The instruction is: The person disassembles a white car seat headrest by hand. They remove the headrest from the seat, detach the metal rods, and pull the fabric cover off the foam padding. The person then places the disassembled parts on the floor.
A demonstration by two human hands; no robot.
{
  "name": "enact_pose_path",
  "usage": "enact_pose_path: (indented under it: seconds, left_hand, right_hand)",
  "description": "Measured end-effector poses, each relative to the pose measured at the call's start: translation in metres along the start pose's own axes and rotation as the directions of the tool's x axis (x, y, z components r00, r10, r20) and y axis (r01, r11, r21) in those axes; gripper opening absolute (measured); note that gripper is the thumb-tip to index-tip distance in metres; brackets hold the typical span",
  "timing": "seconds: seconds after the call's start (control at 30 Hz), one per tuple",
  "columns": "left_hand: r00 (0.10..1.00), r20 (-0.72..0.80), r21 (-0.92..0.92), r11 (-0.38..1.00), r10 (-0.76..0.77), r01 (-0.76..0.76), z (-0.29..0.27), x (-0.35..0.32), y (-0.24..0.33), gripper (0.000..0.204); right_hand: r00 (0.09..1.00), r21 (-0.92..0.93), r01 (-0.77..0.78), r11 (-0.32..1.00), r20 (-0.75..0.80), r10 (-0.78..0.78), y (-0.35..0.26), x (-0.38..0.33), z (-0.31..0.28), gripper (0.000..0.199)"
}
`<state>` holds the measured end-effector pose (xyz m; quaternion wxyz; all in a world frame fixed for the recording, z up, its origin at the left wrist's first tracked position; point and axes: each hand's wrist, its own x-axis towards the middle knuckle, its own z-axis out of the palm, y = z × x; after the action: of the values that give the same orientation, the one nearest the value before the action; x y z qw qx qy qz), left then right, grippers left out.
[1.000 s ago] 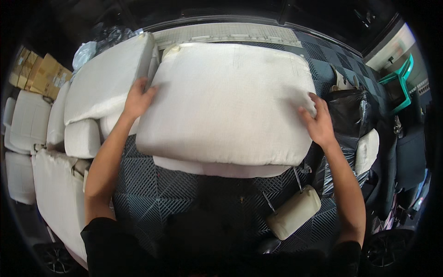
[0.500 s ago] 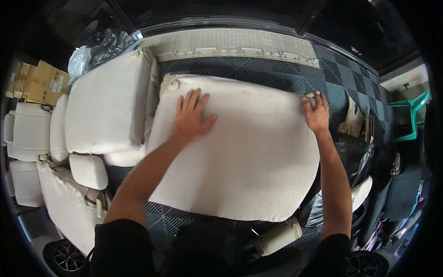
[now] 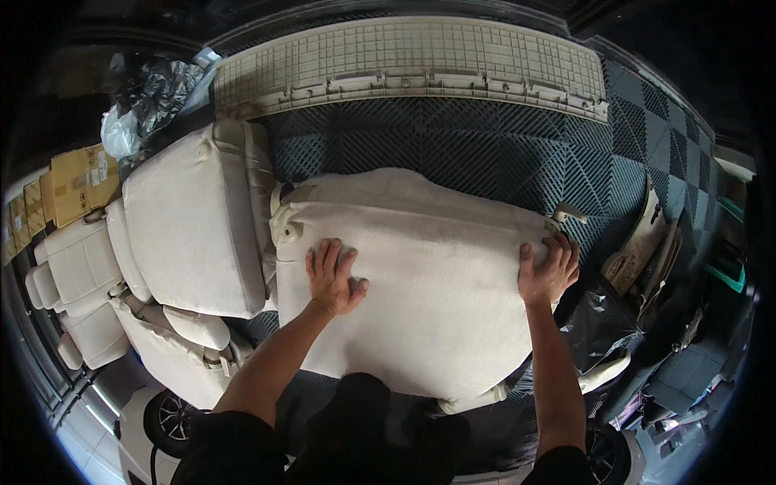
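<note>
A large cream fabric car seat [image 3: 420, 299] lies on the floor mats in front of me. My left hand [image 3: 333, 279] lies flat on its left upper face, fingers spread, below a round cream knob [image 3: 289, 232] at the corner. At the right far corner rests my right hand [image 3: 550, 271], its thumb apart and its fingers bent over the edge. Just beyond those fingers a small cream lever [image 3: 571, 212] sticks out. Along the far side a raised padded strip shows. The seat's underside is hidden.
Another cream seat [image 3: 190, 222] stands close on the left, with more seat parts [image 3: 85, 263] behind it. A ribbed beige panel [image 3: 412, 69] lies at the back. Cardboard boxes [image 3: 81, 186], black plastic bags [image 3: 166, 89] and trim pieces [image 3: 638, 250] are around the sides.
The view has shifted, and the seat is tilted so that its far padded side and the lever show. My right hand's fingers are now bent over the corner; the left stays flat.
</note>
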<state>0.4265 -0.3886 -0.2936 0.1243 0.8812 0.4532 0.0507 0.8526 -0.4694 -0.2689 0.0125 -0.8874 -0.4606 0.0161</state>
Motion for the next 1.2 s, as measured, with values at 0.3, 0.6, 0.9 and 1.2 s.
enact_pose_path:
  seconds: [0.3, 0.6, 0.9, 1.2]
  left_hand:
    - [0.999, 0.004, -0.086, 0.995, -0.052, 0.052, -0.026, 0.018, 0.010, 0.065]
    - [0.999, 0.026, -0.232, 0.973, 0.024, -0.017, -0.011, 0.167, 0.101, 0.031]
    - [0.963, -0.263, -0.249, 0.960, 0.063, -0.131, -0.011, 0.161, 0.101, 0.032]
    - [0.964, 0.214, -0.288, 0.953, 0.160, -0.094, -0.059, 0.158, 0.034, 0.036]
  right_hand:
    - [1.000, -0.001, 0.024, 1.000, 0.004, -0.024, -0.002, 0.008, -0.005, 0.054]
    - [0.993, 0.125, 0.097, 0.988, -0.082, -0.087, 0.005, 0.004, -0.001, 0.053]
    - [0.994, 0.051, 0.081, 0.995, -0.075, -0.077, 0.011, 0.001, 0.001, 0.063]
    - [0.953, 0.135, 0.193, 0.972, -0.260, -0.154, 0.015, 0.002, 0.012, 0.042]
